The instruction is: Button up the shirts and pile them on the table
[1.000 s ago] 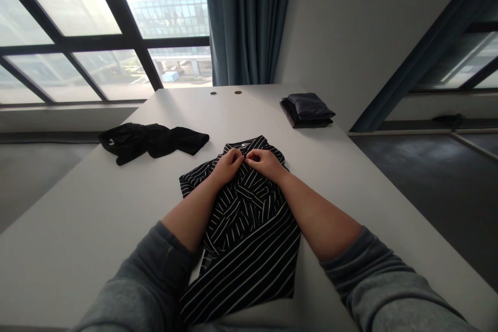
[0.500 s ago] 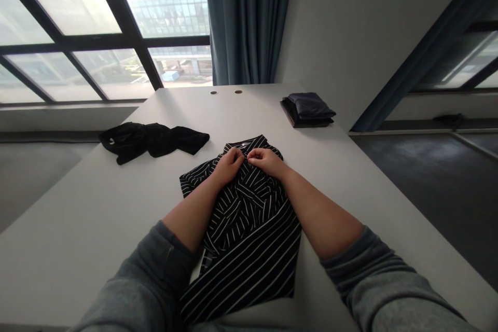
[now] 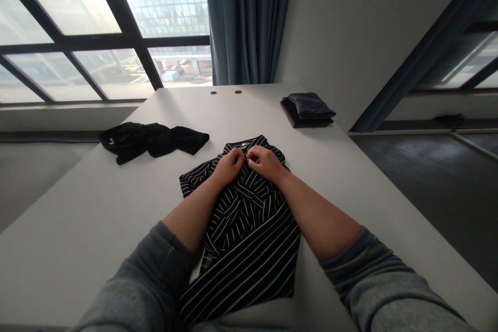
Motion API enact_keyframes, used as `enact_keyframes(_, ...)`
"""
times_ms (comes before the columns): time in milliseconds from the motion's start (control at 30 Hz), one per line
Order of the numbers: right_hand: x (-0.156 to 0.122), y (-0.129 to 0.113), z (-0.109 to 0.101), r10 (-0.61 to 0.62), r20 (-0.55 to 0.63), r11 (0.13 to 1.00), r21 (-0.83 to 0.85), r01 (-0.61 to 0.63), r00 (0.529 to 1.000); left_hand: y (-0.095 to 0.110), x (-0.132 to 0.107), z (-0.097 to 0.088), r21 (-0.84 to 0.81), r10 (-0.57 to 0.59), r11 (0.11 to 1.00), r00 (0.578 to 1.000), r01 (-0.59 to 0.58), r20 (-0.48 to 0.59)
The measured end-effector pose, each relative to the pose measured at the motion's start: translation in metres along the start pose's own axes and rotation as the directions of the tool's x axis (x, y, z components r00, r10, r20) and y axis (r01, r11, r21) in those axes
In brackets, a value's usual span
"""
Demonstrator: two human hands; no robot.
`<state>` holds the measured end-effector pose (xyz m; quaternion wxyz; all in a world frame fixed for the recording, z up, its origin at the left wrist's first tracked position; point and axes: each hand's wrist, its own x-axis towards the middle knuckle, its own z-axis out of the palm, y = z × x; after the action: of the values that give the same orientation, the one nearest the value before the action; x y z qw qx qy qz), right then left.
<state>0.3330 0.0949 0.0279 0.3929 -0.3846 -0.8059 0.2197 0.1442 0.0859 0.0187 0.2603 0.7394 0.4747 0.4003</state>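
A black shirt with white stripes [image 3: 249, 264] lies folded and rumpled on the white table [image 3: 78, 207], its collar [image 3: 243, 143] at the far end. My left hand [image 3: 229, 166] and my right hand [image 3: 265, 162] meet just below the collar. Their fingertips pinch the shirt's front placket close together. Any button there is hidden by my fingers. Grey sleeves are pushed up on both my forearms.
A crumpled black garment [image 3: 151, 140] lies to the left of the shirt. A folded stack of dark clothes [image 3: 307, 110] sits at the table's far right. Two small round holes [image 3: 225, 92] mark the far end. Table edges run down both sides, with floor beyond.
My fingers have shifted slightly at the placket, and the fabric beneath them has moved a little. The other garments have not moved.
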Motion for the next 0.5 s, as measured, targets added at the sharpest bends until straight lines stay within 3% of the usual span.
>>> enact_keyframes(167,-0.0018,0.002,-0.001,0.073,0.006,0.997,0.007,-0.073,0.997,0.0015,0.0006,-0.0009,0.073,0.008,0.997,0.999,-0.011,0.04)
enact_keyframes(500,-0.0029,0.0053,-0.0022,0.156,0.006,0.982,0.11,-0.155,0.988,-0.0025,0.0017,0.0023,-0.038,0.001,0.999,0.999,0.0,0.043)
